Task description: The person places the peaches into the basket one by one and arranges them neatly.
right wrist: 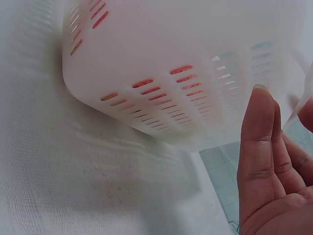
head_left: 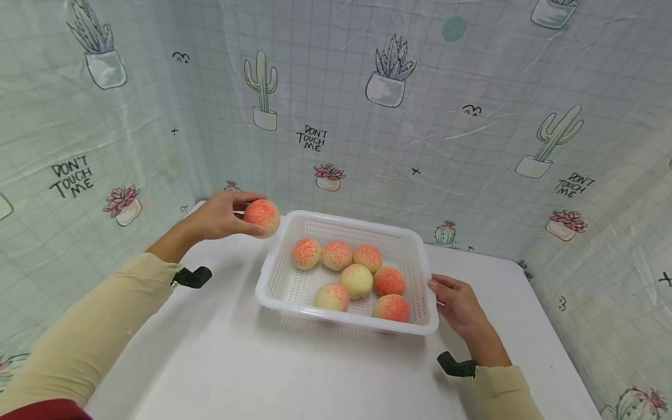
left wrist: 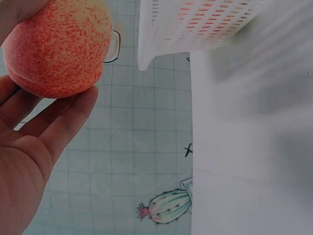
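My left hand point(head_left: 223, 216) holds a peach point(head_left: 262, 218) with red speckles, up beside the basket's left end. In the left wrist view the fingers point(left wrist: 68, 115) curve under the peach, while the thumb presses on its other side. A white plastic basket point(head_left: 343, 318) with slotted walls contains several more peaches, some pale yellow, some orange-red. My right hand point(head_left: 462, 308) grips the rim at the basket's right end. Seen from the right wrist, its fingers point(right wrist: 259, 132) lie against the outer wall below the rim, with the thumb partly cut off at the frame's edge.
The basket stands on a white-covered table point(head_left: 294, 373). A curtain point(head_left: 336, 87) printed with cacti and grid lines hangs behind the table and along both sides. Each wrist wears a black strap mount point(head_left: 193, 277). Something red point(head_left: 47, 410) shows at the lower left corner.
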Tool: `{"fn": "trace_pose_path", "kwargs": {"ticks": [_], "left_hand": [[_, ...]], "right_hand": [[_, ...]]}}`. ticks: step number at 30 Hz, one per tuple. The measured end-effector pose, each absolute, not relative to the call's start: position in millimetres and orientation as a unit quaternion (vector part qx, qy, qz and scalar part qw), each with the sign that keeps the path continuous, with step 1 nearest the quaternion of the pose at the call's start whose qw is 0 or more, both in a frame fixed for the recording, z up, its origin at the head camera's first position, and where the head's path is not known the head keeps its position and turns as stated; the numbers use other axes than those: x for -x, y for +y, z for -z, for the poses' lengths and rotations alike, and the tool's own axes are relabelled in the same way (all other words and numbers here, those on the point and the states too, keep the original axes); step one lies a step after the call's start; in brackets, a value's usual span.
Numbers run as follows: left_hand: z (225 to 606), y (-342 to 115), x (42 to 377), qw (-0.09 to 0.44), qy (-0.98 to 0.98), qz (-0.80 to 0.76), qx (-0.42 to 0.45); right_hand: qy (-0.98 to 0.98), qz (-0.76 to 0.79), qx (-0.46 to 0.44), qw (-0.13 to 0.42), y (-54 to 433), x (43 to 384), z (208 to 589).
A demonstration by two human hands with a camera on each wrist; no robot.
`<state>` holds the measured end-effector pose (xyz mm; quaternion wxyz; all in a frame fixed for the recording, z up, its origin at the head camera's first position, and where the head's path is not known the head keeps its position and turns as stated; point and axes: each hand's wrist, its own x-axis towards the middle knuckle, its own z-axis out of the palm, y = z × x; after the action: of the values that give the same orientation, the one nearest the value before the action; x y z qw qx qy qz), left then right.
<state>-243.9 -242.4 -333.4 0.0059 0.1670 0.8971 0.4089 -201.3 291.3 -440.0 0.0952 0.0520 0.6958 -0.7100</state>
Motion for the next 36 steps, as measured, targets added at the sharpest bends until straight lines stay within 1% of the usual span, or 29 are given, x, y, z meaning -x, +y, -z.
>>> {"fn": "trace_pose_path", "kwargs": {"ticks": [10,25,36], "left_hand": [[329.2,-222.0,248.3,0.031,0.895,-0.404,-0.186],[336.2,-198.8,260.3,0.039,0.877,-0.412,-0.243],[339.4,-180.9,261.7,0.082,0.879,-0.384,-0.27]], "right_hand": [[0.694,0.712,-0.054,0.095,290.9,202.2,441.1],[0.69,0.716,-0.048,0.091,289.8,200.3,443.6],[0.695,0.712,-0.048,0.088,289.4,199.2,445.3]]}}
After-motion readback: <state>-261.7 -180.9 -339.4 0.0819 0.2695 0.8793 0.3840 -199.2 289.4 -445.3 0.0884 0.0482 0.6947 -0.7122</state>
